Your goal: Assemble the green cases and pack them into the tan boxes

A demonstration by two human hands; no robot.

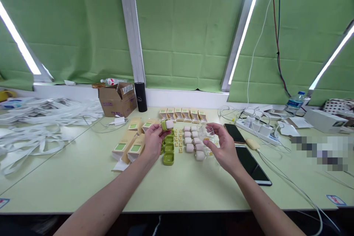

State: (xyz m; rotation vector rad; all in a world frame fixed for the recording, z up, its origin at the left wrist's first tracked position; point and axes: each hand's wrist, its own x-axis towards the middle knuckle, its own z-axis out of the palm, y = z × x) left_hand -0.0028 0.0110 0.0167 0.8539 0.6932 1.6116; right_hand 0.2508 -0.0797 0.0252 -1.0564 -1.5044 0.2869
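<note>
Your left hand (pixel 153 141) pinches a small green-and-pink case (pixel 167 124) between thumb and fingertips, lifted just above the column of green cases (pixel 168 148) on the table (pixel 83 177). Right of these lie the pink pieces (pixel 193 143). Your right hand (pixel 222 146) holds a clear plastic wrapper (pixel 207 134), fingers closed on it. You seem to be unwrapping and assembling; next, seat the case squarely.

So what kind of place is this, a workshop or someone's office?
Probably a small packing or assembly bench. Rows of small green plastic cases and pale pink ones line the light green table, beside tan cardboard product boxes and a heap of white straps.
</note>
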